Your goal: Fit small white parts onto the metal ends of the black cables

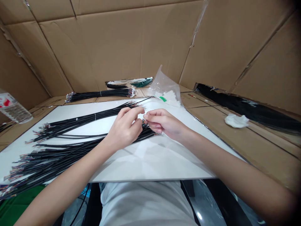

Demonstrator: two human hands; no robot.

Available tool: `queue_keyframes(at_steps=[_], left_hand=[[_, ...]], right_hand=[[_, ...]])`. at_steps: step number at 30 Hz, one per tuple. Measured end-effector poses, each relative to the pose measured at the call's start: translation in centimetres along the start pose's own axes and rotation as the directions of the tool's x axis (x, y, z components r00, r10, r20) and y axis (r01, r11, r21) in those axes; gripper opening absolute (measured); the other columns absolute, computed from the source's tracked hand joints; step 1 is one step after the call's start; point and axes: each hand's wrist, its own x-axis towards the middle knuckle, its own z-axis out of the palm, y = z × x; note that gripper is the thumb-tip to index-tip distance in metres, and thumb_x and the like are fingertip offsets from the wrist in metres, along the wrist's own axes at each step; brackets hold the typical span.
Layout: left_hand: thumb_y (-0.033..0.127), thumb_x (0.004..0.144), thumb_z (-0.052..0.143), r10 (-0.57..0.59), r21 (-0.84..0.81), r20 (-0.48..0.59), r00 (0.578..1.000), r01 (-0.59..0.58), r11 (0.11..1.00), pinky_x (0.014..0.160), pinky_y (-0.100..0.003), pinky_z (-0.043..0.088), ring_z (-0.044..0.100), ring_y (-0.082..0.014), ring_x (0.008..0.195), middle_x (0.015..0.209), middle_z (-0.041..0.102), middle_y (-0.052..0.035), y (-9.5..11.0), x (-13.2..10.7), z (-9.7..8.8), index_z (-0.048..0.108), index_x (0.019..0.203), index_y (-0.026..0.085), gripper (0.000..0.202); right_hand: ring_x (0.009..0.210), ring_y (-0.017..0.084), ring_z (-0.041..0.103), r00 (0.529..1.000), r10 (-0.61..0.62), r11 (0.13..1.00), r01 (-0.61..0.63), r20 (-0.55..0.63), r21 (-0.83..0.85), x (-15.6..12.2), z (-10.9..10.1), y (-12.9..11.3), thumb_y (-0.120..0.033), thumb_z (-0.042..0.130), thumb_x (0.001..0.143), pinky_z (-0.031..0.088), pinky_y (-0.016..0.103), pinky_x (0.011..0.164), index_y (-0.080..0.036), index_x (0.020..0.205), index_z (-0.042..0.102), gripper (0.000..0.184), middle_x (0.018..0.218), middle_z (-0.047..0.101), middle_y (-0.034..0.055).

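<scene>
My left hand [124, 127] and my right hand [162, 121] meet over the middle of a white board [150, 160]. Both pinch at the end of a thin black cable [94, 136] whose tip sits between their fingertips, too small to make out. Under the hands runs a thick bundle of black cables [54, 160] that fans out to the lower left. A second bundle of black cables [80, 121] lies farther back on the board, its coloured wire ends at the left.
A clear plastic bag [166, 89] with small white parts stands behind the hands. Another tied cable bundle [98, 94] lies at the back. A water bottle [13, 108] is at the left, a crumpled white tissue [235, 120] at the right. Cardboard walls surround the table.
</scene>
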Motion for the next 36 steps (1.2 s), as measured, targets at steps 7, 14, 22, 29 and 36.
queue_keyframes(at_steps=[7, 14, 22, 29, 36], left_hand=[[0.001, 0.087, 0.045, 0.044, 0.074, 0.048, 0.998, -0.048, 0.996, 0.079, -0.031, 0.045, 0.052, -0.0135, 0.072, 0.099, 0.066, -0.0076, 0.29, 0.45, -0.34, 0.051, 0.078, 0.017, 0.019], [0.003, 0.087, 0.047, -0.005, 0.061, 0.082, 0.997, 0.000, 0.998, 0.078, -0.033, 0.046, 0.053, -0.0136, 0.074, 0.103, 0.064, -0.0094, 0.48, 0.22, -0.24, 0.054, 0.074, 0.016, 0.020], [0.013, 0.075, 0.068, -0.614, -0.389, 0.194, 0.765, 0.635, 0.668, 0.084, -0.034, 0.050, 0.060, -0.0176, 0.093, 0.104, 0.057, -0.0073, 0.24, 0.21, -0.14, 0.068, 0.066, 0.016, 0.009], [0.012, 0.073, 0.067, -0.708, -0.503, 0.273, 0.652, 0.724, 0.473, 0.097, -0.041, 0.044, 0.057, -0.0225, 0.108, 0.105, 0.058, -0.0070, 0.22, 0.14, 0.19, 0.065, 0.061, 0.016, 0.013], [0.006, 0.077, 0.061, -0.425, -0.348, 0.091, 0.901, 0.429, 0.834, 0.071, -0.032, 0.048, 0.055, -0.0110, 0.072, 0.103, 0.052, -0.0071, 0.41, 0.21, -0.31, 0.055, 0.068, 0.015, 0.014]], right_hand=[[0.035, 0.003, 0.023, 0.998, 0.036, 0.999, -0.037, -0.052, -0.014, -0.07, 0.18, -0.06, -0.021, 0.064, 0.081, 0.018, 0.017, 0.034, -0.015, 0.054, 0.052, 0.030, 0.041, 0.030, -0.0085], [0.035, 0.003, 0.023, 0.998, 0.003, 0.998, -0.007, -0.061, -0.063, -0.02, 0.31, 0.05, -0.020, 0.061, 0.083, 0.018, 0.019, 0.035, -0.015, 0.055, 0.052, 0.030, 0.041, 0.030, -0.0086], [0.037, 0.005, 0.029, 0.988, -0.140, 0.965, 0.120, -0.071, -0.232, -0.17, 0.15, 0.11, -0.023, 0.057, 0.086, 0.019, 0.021, 0.039, -0.016, 0.059, 0.052, 0.028, 0.042, 0.035, -0.0072], [0.037, 0.005, 0.030, 0.989, -0.139, 0.967, 0.123, -0.057, -0.223, -0.06, 0.00, 0.12, -0.026, 0.059, 0.085, 0.019, 0.021, 0.040, -0.016, 0.061, 0.052, 0.026, 0.043, 0.035, -0.0075], [0.036, 0.003, 0.027, 1.000, -0.007, 0.999, 0.006, -0.023, -0.047, -0.03, 0.08, 0.24, -0.025, 0.063, 0.082, 0.019, 0.019, 0.038, -0.014, 0.062, 0.053, 0.025, 0.044, 0.033, -0.0087]])
